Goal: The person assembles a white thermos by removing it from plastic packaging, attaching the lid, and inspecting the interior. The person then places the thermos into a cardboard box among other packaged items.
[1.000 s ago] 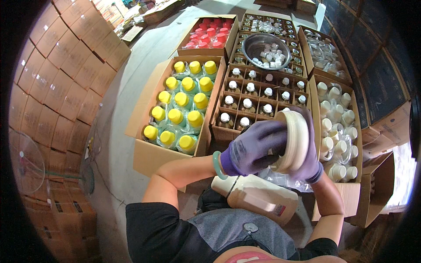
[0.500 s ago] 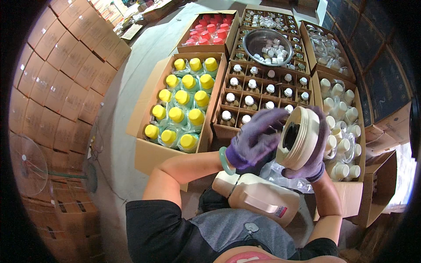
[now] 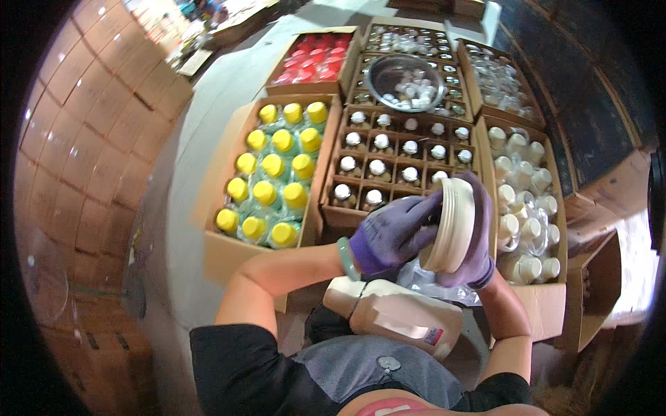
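Bordering the grey floor [image 3: 182, 232] are stacked brown cartons [image 3: 90, 145].

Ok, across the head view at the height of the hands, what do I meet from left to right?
Stacked brown cartons, open carton of yellow-capped bottles, left gloved hand, cream ribbed round piece, right gloved hand, open carton of white-capped containers, open cardboard box.

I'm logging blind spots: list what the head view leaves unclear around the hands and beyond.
All in the head view:
1. Inside of the cream round piece: turned side-on, partly behind the left hand.
2. Part of the right hand: behind that piece.
3. Label: too small.
4. Stacked cartons: blurred.
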A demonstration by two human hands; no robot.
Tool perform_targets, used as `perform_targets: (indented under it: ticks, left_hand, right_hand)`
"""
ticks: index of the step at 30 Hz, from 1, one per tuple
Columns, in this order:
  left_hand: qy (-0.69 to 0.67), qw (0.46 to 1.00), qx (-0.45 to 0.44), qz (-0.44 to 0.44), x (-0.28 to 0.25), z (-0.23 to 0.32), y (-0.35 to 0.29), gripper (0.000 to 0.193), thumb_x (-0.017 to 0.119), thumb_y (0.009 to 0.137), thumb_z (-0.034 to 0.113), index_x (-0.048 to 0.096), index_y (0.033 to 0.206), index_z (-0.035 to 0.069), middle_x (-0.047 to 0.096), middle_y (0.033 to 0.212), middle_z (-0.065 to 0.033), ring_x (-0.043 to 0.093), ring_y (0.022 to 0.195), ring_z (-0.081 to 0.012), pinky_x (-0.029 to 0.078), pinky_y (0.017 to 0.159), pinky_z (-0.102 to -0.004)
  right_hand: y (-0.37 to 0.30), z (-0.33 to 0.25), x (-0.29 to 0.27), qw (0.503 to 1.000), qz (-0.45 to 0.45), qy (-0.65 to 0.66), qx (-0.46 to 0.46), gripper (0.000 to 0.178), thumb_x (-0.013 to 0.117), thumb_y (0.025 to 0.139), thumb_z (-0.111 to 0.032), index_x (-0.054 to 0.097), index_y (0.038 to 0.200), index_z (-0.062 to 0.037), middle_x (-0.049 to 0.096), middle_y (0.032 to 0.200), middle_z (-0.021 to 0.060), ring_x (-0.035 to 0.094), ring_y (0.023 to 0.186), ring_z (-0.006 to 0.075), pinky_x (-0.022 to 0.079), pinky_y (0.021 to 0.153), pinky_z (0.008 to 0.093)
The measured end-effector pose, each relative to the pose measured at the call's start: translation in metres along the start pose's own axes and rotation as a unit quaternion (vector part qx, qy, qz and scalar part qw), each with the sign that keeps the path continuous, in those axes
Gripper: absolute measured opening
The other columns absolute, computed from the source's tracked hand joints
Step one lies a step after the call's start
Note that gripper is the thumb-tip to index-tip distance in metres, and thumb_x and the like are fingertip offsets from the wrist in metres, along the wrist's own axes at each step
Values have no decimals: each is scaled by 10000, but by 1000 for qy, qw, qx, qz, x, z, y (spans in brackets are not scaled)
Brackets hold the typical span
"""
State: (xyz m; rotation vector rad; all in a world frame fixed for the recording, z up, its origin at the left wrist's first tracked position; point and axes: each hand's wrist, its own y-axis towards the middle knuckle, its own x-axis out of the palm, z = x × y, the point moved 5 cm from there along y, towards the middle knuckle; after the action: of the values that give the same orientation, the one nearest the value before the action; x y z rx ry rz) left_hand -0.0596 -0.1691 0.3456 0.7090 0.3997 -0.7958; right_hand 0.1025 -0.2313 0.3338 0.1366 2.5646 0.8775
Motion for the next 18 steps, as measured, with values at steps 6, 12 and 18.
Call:
perform_targets:
  ticks: [6,12,18]
  left_hand:
    - [9,996,23,87,-13,10,0,490,599,928,133,526,1407,60,581,1336,-231,592,1189,-385,469,1020,-446]
    - [-105,993,-29,-52,30,-27,-7,375,607,930,236,605,1248,38,651,1181,-166,620,1136,-341,452,1029,-441]
    - [-598,757,-260,-38,48,-55,-46,520,707,927,141,514,1395,20,620,1302,-79,635,1151,-199,502,1020,-346]
  right_hand:
    - [-4,12,-13,998,5,-56,-18,1382,926,521,-581,203,1571,-49,347,1513,249,422,1364,398,364,1135,491]
    - [-16,15,-8,999,-31,-2,-9,1256,931,506,-494,339,1486,23,350,1498,284,381,1371,443,336,1143,521]
    - [-10,-24,5,980,-10,-138,-144,1144,866,556,-629,455,1446,-38,387,1457,302,414,1325,466,366,1090,551]
